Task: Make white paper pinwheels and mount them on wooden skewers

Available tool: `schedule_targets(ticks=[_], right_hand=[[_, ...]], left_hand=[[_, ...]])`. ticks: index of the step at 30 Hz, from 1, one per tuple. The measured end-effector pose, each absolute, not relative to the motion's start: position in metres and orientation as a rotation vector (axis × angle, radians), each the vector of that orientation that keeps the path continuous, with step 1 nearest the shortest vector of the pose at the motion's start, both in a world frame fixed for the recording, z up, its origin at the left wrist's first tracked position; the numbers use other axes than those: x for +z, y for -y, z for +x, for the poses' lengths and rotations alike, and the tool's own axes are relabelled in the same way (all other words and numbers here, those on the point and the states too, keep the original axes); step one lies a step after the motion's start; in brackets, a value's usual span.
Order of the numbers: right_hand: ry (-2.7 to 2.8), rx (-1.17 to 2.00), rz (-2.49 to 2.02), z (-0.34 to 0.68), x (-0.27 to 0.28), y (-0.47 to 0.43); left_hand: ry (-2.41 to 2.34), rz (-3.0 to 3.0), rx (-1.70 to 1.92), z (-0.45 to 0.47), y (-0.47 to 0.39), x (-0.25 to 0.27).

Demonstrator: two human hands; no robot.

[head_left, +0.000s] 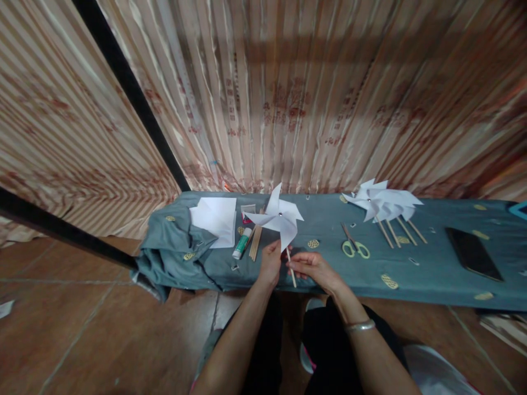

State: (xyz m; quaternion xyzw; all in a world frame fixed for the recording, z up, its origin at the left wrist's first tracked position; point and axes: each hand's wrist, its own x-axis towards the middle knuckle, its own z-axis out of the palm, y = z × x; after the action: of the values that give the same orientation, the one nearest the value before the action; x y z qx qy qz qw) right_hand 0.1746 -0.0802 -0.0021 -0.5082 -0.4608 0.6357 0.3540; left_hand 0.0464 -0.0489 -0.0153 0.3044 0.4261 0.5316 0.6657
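A white paper pinwheel (269, 221) on a thin wooden stick is held upright over the front of the cloth, with a small shiny pin at its centre. My left hand (270, 263) is closed just below the blades, its fingertips partly hidden behind the lowest blade. Lower down, my right hand (316, 268) pinches the stick between thumb and fingers. To the left of the pinwheel lie a bundle of wooden sticks (256, 244) and a green and white glue stick (242, 243). Scissors (354, 248) with pale green handles rest to the right.
A narrow surface under a grey-green cloth (321, 285) runs across. White paper sheets (224, 219) and a small red-marked packet (247, 213) lie left. Several overlapping pinwheels (389, 204) and a dark phone (473, 254) lie right. A pleated curtain (288, 109) hangs behind; a dark pole (135, 99) slants at left.
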Motion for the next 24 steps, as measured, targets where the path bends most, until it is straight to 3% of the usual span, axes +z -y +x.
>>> schedule_targets(ticks=[24], right_hand=[[1.202,1.510,-1.343,0.185,-0.001,0.064]], left_hand=[[-0.904,0.618,1.163,0.045,0.043,-0.027]])
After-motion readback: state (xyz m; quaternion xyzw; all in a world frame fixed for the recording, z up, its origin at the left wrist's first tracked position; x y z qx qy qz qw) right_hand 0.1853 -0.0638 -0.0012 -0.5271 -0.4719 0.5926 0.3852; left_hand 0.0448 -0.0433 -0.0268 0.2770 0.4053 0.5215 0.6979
